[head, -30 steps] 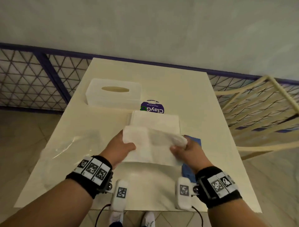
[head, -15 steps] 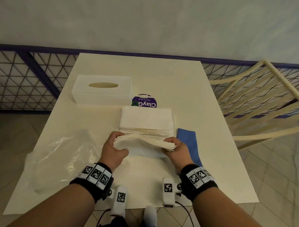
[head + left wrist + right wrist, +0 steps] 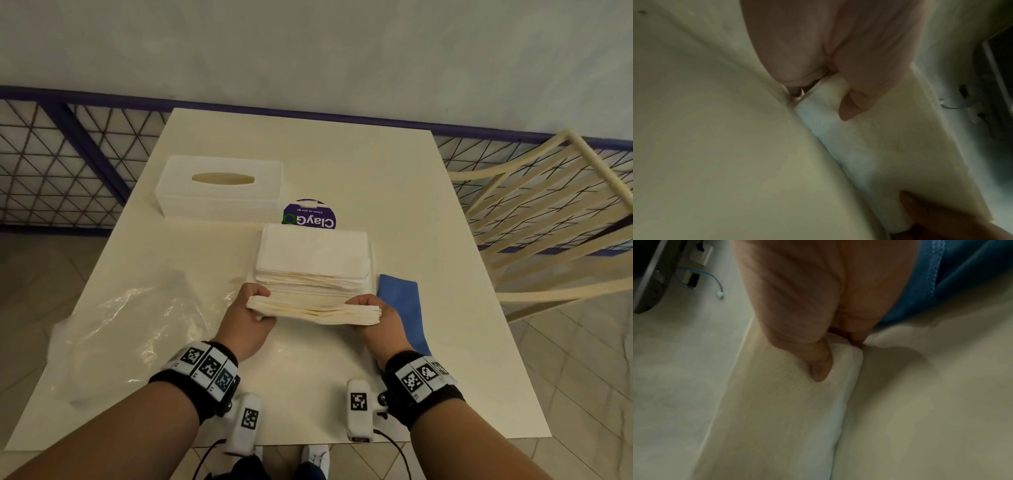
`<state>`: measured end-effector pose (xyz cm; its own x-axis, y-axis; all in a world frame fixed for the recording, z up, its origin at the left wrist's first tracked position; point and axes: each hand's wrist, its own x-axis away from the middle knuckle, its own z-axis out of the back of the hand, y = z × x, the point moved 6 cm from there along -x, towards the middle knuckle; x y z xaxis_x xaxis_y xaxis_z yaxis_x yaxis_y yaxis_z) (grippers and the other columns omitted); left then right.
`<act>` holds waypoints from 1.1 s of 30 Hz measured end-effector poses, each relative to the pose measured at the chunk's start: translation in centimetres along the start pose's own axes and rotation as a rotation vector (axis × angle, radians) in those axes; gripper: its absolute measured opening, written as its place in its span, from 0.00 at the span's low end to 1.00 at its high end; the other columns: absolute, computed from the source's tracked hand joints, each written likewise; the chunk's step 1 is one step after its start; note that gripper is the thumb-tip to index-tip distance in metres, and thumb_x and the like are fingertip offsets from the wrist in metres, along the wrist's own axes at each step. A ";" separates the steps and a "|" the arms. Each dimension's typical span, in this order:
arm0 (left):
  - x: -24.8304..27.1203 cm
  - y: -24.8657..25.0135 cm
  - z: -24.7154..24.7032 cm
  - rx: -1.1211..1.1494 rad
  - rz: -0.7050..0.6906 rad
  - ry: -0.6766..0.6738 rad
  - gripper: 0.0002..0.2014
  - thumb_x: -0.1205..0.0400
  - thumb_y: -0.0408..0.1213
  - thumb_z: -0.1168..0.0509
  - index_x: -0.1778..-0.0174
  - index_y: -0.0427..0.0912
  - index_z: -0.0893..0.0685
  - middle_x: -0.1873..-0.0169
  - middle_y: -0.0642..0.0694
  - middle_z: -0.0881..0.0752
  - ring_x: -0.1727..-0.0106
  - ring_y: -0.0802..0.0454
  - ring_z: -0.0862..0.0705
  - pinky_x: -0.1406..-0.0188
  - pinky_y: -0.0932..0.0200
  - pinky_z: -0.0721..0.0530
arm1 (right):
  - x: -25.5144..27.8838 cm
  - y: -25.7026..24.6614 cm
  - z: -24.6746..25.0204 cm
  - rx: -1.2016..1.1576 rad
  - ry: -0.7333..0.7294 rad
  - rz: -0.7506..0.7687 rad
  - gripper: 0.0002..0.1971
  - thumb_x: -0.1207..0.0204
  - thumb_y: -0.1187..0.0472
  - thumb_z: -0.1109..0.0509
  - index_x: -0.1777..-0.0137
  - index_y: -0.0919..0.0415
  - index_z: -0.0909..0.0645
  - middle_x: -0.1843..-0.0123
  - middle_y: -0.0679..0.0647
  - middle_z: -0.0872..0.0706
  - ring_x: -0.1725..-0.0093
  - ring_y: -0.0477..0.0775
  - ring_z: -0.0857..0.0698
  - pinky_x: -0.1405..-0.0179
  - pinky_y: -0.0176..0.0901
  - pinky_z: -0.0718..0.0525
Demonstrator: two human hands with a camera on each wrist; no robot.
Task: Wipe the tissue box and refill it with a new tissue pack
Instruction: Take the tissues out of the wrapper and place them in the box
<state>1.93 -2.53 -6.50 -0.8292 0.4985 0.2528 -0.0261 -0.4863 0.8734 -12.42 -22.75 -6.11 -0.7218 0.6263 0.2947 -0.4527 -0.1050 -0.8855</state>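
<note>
A thin bundle of white tissues [image 3: 313, 311] is held level between both hands just in front of the tall tissue stack [image 3: 313, 260]. My left hand [image 3: 255, 308] grips the bundle's left end, thumb on top [image 3: 851, 104]. My right hand [image 3: 371, 311] grips the right end, thumb pressed into the tissues [image 3: 820, 369]. The white tissue box [image 3: 219, 192] with its oval slot stands apart at the back left of the table.
A blue cloth [image 3: 402, 308] lies right of the stack. A crumpled clear plastic wrapper [image 3: 130, 329] lies front left. A purple round sticker [image 3: 310, 216] shows behind the stack. A cream chair [image 3: 548, 219] stands right of the table; a lattice railing runs behind.
The bundle was held tilted up in front of the stack; both hands have lowered it flat and drawn it slightly toward me. The head view has shifted.
</note>
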 end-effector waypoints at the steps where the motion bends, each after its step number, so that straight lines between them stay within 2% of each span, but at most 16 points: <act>1: -0.1 0.7 0.3 -0.008 0.001 0.013 0.17 0.25 0.29 0.30 0.48 0.51 0.28 0.59 0.47 0.17 0.57 0.48 0.18 0.58 0.62 0.25 | -0.1 -0.4 0.3 0.015 0.018 0.013 0.09 0.29 0.72 0.29 0.54 0.57 0.16 0.58 0.48 0.13 0.57 0.46 0.16 0.57 0.28 0.19; 3: -0.6 2.7 1.4 -0.025 -0.021 0.055 0.20 0.23 0.34 0.29 0.39 0.46 0.29 0.53 0.45 0.17 0.53 0.46 0.18 0.54 0.59 0.25 | -0.3 -1.7 1.1 -0.095 0.063 0.023 0.11 0.28 0.68 0.26 0.50 0.53 0.19 0.53 0.48 0.12 0.53 0.47 0.14 0.53 0.32 0.18; 5: -1.7 5.1 2.7 -0.031 -0.061 0.095 0.24 0.24 0.38 0.29 0.35 0.44 0.30 0.49 0.49 0.19 0.50 0.50 0.19 0.50 0.57 0.24 | -1.0 -3.6 2.0 -0.203 0.093 0.035 0.15 0.28 0.64 0.25 0.44 0.51 0.21 0.49 0.49 0.12 0.51 0.49 0.12 0.52 0.40 0.15; 6: -2.3 6.1 3.2 -0.013 -0.070 0.108 0.26 0.24 0.39 0.28 0.34 0.45 0.31 0.48 0.51 0.19 0.49 0.51 0.19 0.49 0.56 0.23 | -1.5 -4.6 2.4 -0.198 0.111 0.044 0.17 0.28 0.63 0.25 0.42 0.52 0.23 0.49 0.50 0.12 0.51 0.49 0.12 0.53 0.40 0.14; 8: -3.8 7.4 3.9 0.018 -0.059 0.122 0.29 0.25 0.40 0.27 0.31 0.48 0.32 0.47 0.50 0.18 0.48 0.51 0.18 0.49 0.55 0.21 | -2.9 -6.2 3.2 -0.156 0.159 0.037 0.23 0.29 0.61 0.24 0.35 0.53 0.26 0.50 0.50 0.13 0.53 0.49 0.13 0.55 0.41 0.14; 11: -6.1 8.0 4.2 -0.001 -0.024 0.145 0.31 0.26 0.41 0.26 0.30 0.51 0.33 0.48 0.48 0.18 0.48 0.49 0.17 0.53 0.56 0.21 | -5.1 -7.3 3.5 -0.046 0.210 -0.007 0.31 0.30 0.59 0.25 0.28 0.53 0.32 0.54 0.50 0.15 0.55 0.52 0.13 0.54 0.50 0.11; 13: -7.1 7.9 4.1 -0.017 0.001 0.156 0.31 0.26 0.41 0.26 0.30 0.51 0.33 0.48 0.48 0.17 0.48 0.48 0.17 0.54 0.57 0.22 | -6.1 -7.6 3.3 0.008 0.203 -0.023 0.32 0.29 0.60 0.26 0.26 0.54 0.34 0.58 0.48 0.17 0.59 0.50 0.14 0.60 0.44 0.13; 15: -7.9 7.6 4.0 -0.039 0.021 0.167 0.31 0.26 0.40 0.27 0.29 0.50 0.32 0.49 0.48 0.17 0.48 0.48 0.16 0.54 0.57 0.22 | -6.8 -7.8 3.1 0.065 0.192 -0.035 0.32 0.28 0.59 0.26 0.25 0.55 0.35 0.61 0.46 0.19 0.59 0.51 0.16 0.58 0.41 0.17; 17: -8.2 7.2 3.8 -0.080 0.029 0.163 0.32 0.26 0.41 0.27 0.28 0.49 0.33 0.45 0.47 0.18 0.48 0.49 0.17 0.52 0.56 0.22 | -7.2 -7.8 2.9 0.119 0.174 -0.060 0.33 0.28 0.58 0.27 0.25 0.56 0.36 0.60 0.46 0.19 0.55 0.53 0.16 0.51 0.44 0.17; 18: -8.4 6.9 3.7 -0.112 0.033 0.156 0.33 0.26 0.41 0.27 0.27 0.48 0.34 0.41 0.46 0.20 0.46 0.49 0.17 0.49 0.55 0.21 | -7.3 -7.7 3.0 0.142 0.175 -0.080 0.33 0.28 0.58 0.27 0.24 0.56 0.36 0.55 0.48 0.18 0.52 0.54 0.17 0.46 0.46 0.17; 20: -8.6 6.3 3.8 -0.191 0.034 0.145 0.35 0.26 0.44 0.27 0.25 0.47 0.35 0.32 0.44 0.27 0.40 0.47 0.19 0.40 0.52 0.21 | -7.3 -7.2 3.2 0.183 0.207 -0.106 0.33 0.28 0.57 0.26 0.24 0.56 0.36 0.39 0.55 0.19 0.41 0.56 0.18 0.40 0.47 0.19; 22: -8.5 6.2 3.9 -0.266 0.005 0.144 0.31 0.24 0.44 0.29 0.26 0.48 0.32 0.29 0.44 0.30 0.36 0.46 0.21 0.37 0.53 0.23 | -7.2 -7.1 3.4 0.211 0.238 -0.098 0.32 0.28 0.56 0.26 0.25 0.55 0.34 0.31 0.57 0.23 0.36 0.56 0.20 0.42 0.44 0.22; 24: -8.1 6.7 3.8 -0.332 -0.066 0.137 0.24 0.22 0.42 0.31 0.30 0.49 0.26 0.30 0.45 0.29 0.37 0.46 0.21 0.39 0.56 0.25 | -7.1 -7.2 3.2 0.239 0.249 -0.070 0.30 0.28 0.57 0.26 0.27 0.54 0.31 0.31 0.56 0.23 0.36 0.55 0.20 0.42 0.44 0.22; 27: -7.2 8.1 2.7 -0.505 -0.222 0.067 0.15 0.21 0.40 0.35 0.38 0.51 0.20 0.34 0.49 0.24 0.36 0.46 0.23 0.35 0.50 0.28 | -6.7 -7.9 2.2 0.329 0.251 0.019 0.25 0.28 0.58 0.28 0.30 0.54 0.27 0.33 0.55 0.22 0.35 0.56 0.22 0.37 0.45 0.24; 30: -6.4 8.4 0.6 -0.719 -0.323 -0.054 0.16 0.19 0.43 0.39 0.34 0.57 0.21 0.31 0.55 0.25 0.30 0.51 0.29 0.32 0.49 0.38 | -6.2 -9.0 0.5 0.470 0.203 0.113 0.19 0.25 0.59 0.32 0.34 0.53 0.22 0.32 0.53 0.22 0.32 0.56 0.26 0.34 0.44 0.28; 33: -6.2 7.7 -0.7 -0.847 -0.318 -0.131 0.20 0.18 0.49 0.41 0.28 0.62 0.28 0.24 0.56 0.32 0.24 0.53 0.36 0.29 0.45 0.44 | -6.2 -9.5 -1.6 0.583 0.081 0.176 0.17 0.23 0.61 0.37 0.35 0.53 0.20 0.31 0.51 0.22 0.32 0.54 0.27 0.34 0.42 0.28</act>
<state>6.44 -9.84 -1.66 -0.6445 0.7511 0.1432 -0.6861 -0.6507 0.3254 -2.79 -24.39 -0.15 -0.7797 0.6157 0.1137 -0.5591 -0.6029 -0.5691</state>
